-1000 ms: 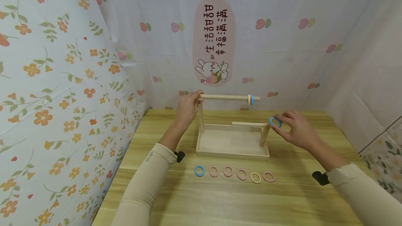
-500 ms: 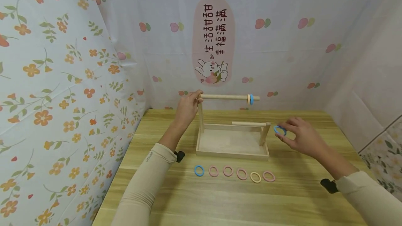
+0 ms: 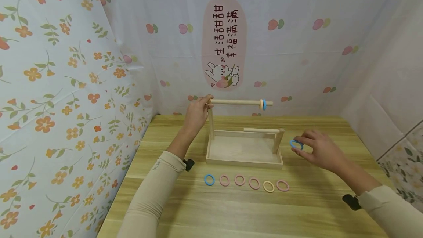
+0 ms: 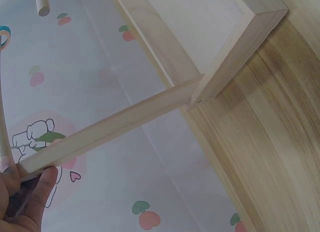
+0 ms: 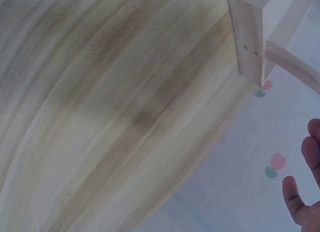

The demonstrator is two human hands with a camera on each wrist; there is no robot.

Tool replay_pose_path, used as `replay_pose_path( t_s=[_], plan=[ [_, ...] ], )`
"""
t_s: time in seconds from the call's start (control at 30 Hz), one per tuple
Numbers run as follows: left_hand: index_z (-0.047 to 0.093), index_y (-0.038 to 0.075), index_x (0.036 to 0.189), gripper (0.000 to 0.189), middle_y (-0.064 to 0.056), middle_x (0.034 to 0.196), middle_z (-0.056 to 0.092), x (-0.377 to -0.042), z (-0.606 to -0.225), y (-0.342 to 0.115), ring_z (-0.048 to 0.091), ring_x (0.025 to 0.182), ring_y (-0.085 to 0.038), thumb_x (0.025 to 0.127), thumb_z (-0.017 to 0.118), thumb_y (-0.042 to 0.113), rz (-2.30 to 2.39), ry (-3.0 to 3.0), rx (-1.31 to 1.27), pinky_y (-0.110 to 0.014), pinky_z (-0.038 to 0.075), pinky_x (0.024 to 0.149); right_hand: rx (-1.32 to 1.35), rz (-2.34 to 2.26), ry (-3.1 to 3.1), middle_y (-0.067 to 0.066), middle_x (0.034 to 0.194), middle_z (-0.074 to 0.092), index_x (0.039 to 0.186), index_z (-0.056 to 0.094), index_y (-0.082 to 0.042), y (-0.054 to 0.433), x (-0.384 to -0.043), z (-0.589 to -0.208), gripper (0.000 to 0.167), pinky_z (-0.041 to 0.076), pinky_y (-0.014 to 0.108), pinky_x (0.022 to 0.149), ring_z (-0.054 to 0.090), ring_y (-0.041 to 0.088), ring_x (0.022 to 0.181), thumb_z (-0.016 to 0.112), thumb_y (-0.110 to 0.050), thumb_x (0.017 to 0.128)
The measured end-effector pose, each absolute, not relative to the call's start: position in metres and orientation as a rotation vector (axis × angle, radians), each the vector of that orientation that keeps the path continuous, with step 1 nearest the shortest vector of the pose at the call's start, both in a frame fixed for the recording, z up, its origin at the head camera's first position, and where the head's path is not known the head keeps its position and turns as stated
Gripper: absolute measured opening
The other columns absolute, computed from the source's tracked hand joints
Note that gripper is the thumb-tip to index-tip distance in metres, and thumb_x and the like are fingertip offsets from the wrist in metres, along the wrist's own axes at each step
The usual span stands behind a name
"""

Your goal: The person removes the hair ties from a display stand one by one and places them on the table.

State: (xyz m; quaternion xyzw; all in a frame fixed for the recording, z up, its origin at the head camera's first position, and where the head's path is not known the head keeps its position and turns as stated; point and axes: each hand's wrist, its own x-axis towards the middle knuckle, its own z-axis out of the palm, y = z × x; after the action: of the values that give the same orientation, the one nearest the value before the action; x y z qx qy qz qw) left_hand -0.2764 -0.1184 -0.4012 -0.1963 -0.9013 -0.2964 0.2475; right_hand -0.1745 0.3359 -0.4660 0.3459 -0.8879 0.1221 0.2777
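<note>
My left hand (image 3: 196, 116) grips the top of the tall post (image 3: 212, 126) of a wooden rack, where the upper rod (image 3: 235, 102) joins it. A pale yellow ring and a blue ring (image 3: 264, 105) hang side by side near that rod's free end. Right of the rack, my right hand (image 3: 320, 150) pinches another blue ring (image 3: 292, 144) between thumb and fingers, apart from the short post (image 3: 278, 141). The lower rod (image 3: 261, 130) carries no ring. In the right wrist view, fingertips (image 5: 291, 189) show at the edge, but the held ring is out of sight.
The rack's shallow tray base (image 3: 244, 163) stands on the wood-grain table (image 3: 244, 216). In front of it lies a row of several rings: a blue ring (image 3: 209, 185), pink ones and a yellow ring (image 3: 269, 192). A printed cloth (image 3: 290, 54) hangs behind.
My right hand has moved right and toward me, away from the short post, with the blue ring still pinched. The left hand keeps its place on the tall post.
</note>
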Motion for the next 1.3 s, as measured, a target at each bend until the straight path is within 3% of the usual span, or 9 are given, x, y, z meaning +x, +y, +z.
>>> replay_pose_path(
  t_s=[0.13, 0.23, 0.33, 0.57, 1.3],
  plan=[
    [0.075, 0.009, 0.131, 0.023, -0.022, 0.119, 0.081, -0.277, -0.401, -0.118, 0.077, 0.084, -0.037, 0.109, 0.068, 0.010, -0.813, -2.448, -0.536, -0.047, 0.064, 0.070, 0.900, 0.311, -2.444, -0.003, 0.093, 0.069, 0.110, 0.085, -0.008, 0.338, -0.170, -0.469, 0.038, 0.049, 0.043, 0.067, 0.058, 0.015, 0.082, 0.089, -0.043, 0.094],
    [0.075, 0.009, 0.131, 0.023, -0.022, 0.120, 0.081, -0.277, -0.402, -0.118, 0.077, 0.083, -0.036, 0.110, 0.067, 0.012, -0.812, -2.450, -0.535, -0.047, 0.064, 0.070, 0.889, 0.294, -2.469, -0.004, 0.093, 0.069, 0.109, 0.085, -0.009, 0.339, -0.167, -0.471, 0.036, 0.051, 0.047, 0.068, 0.059, 0.015, 0.082, 0.099, -0.025, 0.080],
    [0.075, 0.008, 0.132, 0.024, -0.022, 0.120, 0.080, -0.278, -0.402, -0.118, 0.077, 0.083, -0.036, 0.111, 0.066, 0.015, -0.812, -2.455, -0.539, -0.046, 0.064, 0.070, 0.904, 0.292, -2.471, -0.004, 0.094, 0.070, 0.108, 0.085, -0.009, 0.340, -0.165, -0.474, 0.036, 0.052, 0.046, 0.068, 0.058, 0.014, 0.082, 0.099, -0.026, 0.080],
    [0.075, 0.006, 0.134, 0.027, -0.023, 0.121, 0.080, -0.278, -0.401, -0.118, 0.078, 0.086, -0.038, 0.111, 0.065, 0.016, -0.824, -2.462, -0.545, -0.047, 0.064, 0.071, 0.940, 0.311, -2.484, -0.008, 0.095, 0.069, 0.108, 0.086, -0.011, 0.340, -0.161, -0.482, 0.035, 0.046, 0.032, 0.067, 0.052, 0.007, 0.085, 0.100, -0.025, 0.079],
    [0.075, 0.008, 0.137, 0.027, -0.021, 0.121, 0.081, -0.276, -0.401, -0.119, 0.081, 0.097, -0.038, 0.112, 0.064, 0.012, -0.818, -2.492, -0.523, -0.046, 0.067, 0.077, 0.992, 0.319, -2.574, -0.017, 0.092, 0.061, 0.103, 0.086, -0.016, 0.349, -0.138, -0.514, 0.034, 0.038, 0.023, 0.064, 0.041, -0.004, 0.083, 0.102, -0.028, 0.076]
  ],
)
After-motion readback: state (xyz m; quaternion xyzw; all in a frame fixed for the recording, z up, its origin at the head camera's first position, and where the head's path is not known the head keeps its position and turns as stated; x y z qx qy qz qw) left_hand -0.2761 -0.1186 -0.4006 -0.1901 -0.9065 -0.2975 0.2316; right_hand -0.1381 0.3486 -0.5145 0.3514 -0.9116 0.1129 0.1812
